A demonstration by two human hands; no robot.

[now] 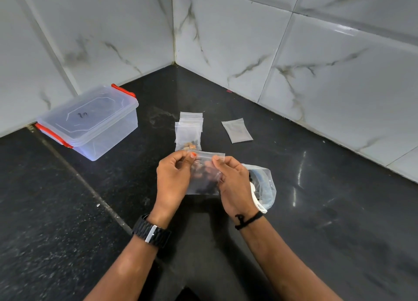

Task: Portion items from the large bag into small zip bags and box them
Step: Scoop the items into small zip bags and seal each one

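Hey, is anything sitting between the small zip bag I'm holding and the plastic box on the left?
Nothing stands on the dark floor between the small zip bag, pinched by the left hand and right hand, and the plastic box. However, the box's lid is on, so it blocks the way in.

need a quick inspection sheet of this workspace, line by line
surface: black stone floor, speckled, glossy
job's things: small zip bag with brown items, held up; large bag behind the right wrist; stack of small bags, front one holding a few items; single flat bag; lidded clear box, red latches
clutter: nothing seen
grippers: left hand and right hand pinch the bag's top edge
cables: nothing seen
surroundings: marbled white wall tiles
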